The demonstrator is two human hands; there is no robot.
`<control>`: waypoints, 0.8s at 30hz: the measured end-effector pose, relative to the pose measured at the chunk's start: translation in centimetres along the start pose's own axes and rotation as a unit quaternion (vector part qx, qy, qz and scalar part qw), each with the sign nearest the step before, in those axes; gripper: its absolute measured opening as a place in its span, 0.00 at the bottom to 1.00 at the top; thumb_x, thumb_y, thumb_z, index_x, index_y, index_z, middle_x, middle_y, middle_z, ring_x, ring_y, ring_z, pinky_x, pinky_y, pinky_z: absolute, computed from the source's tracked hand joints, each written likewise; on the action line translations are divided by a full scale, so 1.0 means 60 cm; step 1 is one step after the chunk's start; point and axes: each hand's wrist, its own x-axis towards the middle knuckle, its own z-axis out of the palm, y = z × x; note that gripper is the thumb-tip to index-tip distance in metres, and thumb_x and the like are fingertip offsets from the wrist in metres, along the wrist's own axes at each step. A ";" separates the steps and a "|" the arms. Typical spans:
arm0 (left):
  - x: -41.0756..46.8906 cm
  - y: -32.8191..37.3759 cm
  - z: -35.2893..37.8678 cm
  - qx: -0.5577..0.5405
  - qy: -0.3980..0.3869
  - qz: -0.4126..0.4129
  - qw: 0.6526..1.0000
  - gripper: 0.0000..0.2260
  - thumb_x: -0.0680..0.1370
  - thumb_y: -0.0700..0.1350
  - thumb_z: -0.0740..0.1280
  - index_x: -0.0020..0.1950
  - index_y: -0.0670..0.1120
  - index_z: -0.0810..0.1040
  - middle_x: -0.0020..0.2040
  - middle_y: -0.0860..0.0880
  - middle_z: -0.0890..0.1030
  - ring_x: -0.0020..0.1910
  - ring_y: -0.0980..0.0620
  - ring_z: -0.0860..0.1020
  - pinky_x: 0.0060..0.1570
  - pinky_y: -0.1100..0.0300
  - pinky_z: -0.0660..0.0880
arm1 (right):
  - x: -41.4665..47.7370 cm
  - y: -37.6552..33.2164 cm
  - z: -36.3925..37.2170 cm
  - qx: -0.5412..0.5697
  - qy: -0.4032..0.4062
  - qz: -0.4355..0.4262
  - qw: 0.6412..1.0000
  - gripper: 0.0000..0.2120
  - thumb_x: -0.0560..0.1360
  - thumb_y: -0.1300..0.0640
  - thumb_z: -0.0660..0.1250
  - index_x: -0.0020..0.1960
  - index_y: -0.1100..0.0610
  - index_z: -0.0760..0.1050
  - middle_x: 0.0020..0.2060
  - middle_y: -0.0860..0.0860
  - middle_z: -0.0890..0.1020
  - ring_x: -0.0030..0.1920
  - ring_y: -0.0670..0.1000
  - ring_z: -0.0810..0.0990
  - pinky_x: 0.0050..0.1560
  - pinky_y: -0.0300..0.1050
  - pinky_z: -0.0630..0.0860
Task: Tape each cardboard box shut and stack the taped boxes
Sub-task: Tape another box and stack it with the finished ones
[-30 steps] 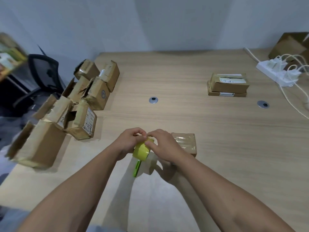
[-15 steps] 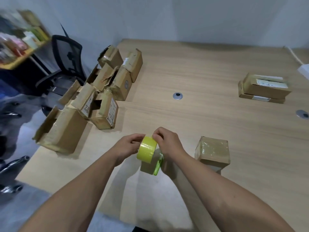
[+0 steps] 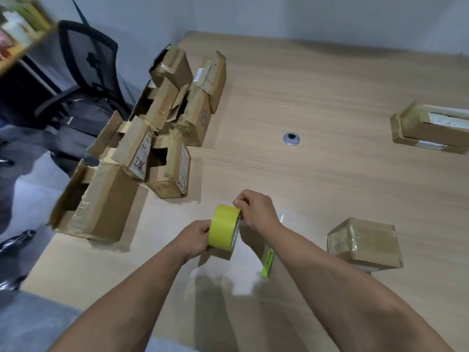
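Head view: one yellow-green tape roll (image 3: 223,228), one taped box (image 3: 364,241), one stack of two flat boxes (image 3: 429,128) cut off by the right edge, and roughly seven open boxes (image 3: 142,138) jumbled along the left edge of the surface (image 3: 330,85). They overlap, so that count's fuzzy. The left hand (image 3: 195,240) grips the roll's side and the right hand (image 3: 256,212) pinches at its top rim, near the front of the surface. A green handle (image 3: 268,262) pokes out under the right forearm, the rest hidden. The taped box is glossy with clear wrap and sits right of the hands.
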 end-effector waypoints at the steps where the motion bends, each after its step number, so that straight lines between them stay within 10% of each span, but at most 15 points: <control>1: 0.004 -0.009 -0.004 0.006 -0.014 -0.014 1.000 0.13 0.68 0.41 0.61 0.28 0.53 0.80 0.28 0.53 0.76 0.30 0.54 0.69 0.33 0.61 0.66 | 0.008 0.000 0.008 0.012 0.011 0.014 1.000 0.10 0.79 0.57 0.66 0.39 0.50 0.76 0.39 0.47 0.81 0.42 0.49 0.78 0.42 0.38 0.73; 5: 0.016 -0.055 -0.024 0.030 -0.056 -0.080 0.995 0.18 0.74 0.32 0.59 0.32 0.47 0.82 0.33 0.43 0.79 0.30 0.50 0.71 0.30 0.63 0.68 | 0.031 0.007 0.038 0.042 0.013 0.076 0.996 0.11 0.79 0.61 0.64 0.39 0.55 0.76 0.37 0.48 0.81 0.38 0.44 0.76 0.33 0.26 0.68; 10: 0.038 -0.074 -0.039 0.066 -0.084 -0.145 0.984 0.15 0.76 0.36 0.62 0.34 0.46 0.83 0.33 0.43 0.81 0.27 0.51 0.72 0.28 0.63 0.68 | 0.050 0.019 0.087 0.030 -0.018 0.139 0.990 0.09 0.80 0.59 0.63 0.41 0.56 0.76 0.45 0.55 0.83 0.48 0.55 0.82 0.50 0.48 0.80; 24: 0.068 -0.056 -0.064 0.145 -0.198 -0.221 0.944 0.09 0.76 0.38 0.61 0.48 0.43 0.81 0.36 0.43 0.81 0.26 0.52 0.71 0.29 0.62 0.68 | 0.073 0.008 0.103 -0.139 -0.028 0.121 0.982 0.07 0.81 0.53 0.63 0.50 0.56 0.70 0.46 0.55 0.77 0.44 0.56 0.76 0.40 0.44 0.69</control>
